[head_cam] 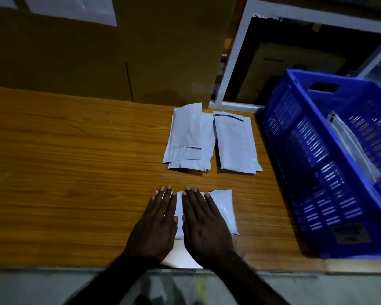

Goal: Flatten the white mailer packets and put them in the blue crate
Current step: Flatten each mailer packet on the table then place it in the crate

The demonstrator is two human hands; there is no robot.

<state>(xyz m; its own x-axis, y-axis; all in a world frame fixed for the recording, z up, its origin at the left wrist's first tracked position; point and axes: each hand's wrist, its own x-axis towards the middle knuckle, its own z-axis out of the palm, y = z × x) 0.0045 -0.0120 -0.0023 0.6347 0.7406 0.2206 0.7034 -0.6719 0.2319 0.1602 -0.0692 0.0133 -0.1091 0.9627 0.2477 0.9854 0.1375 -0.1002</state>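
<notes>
Pressing flat at 6 o'clock: left hand (155, 225) and right hand (205, 223) lie side by side, fingers straight, on one white mailer packet (223, 211) on the wooden table (75, 161). Toward 1 o'clock, two loose piles of packets (188, 137) (237, 142) wait, apparently untouched. Far right, 3 o'clock, the blue crate (312, 172) holds at least one packet (352, 146); judged early-to-middle, most still to go.

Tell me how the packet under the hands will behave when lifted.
The packet looks glossy, so probably slippery. It bulges beside the flat right hand and left hand, so likely soft and floppy, sagging if lifted by one edge.
</notes>
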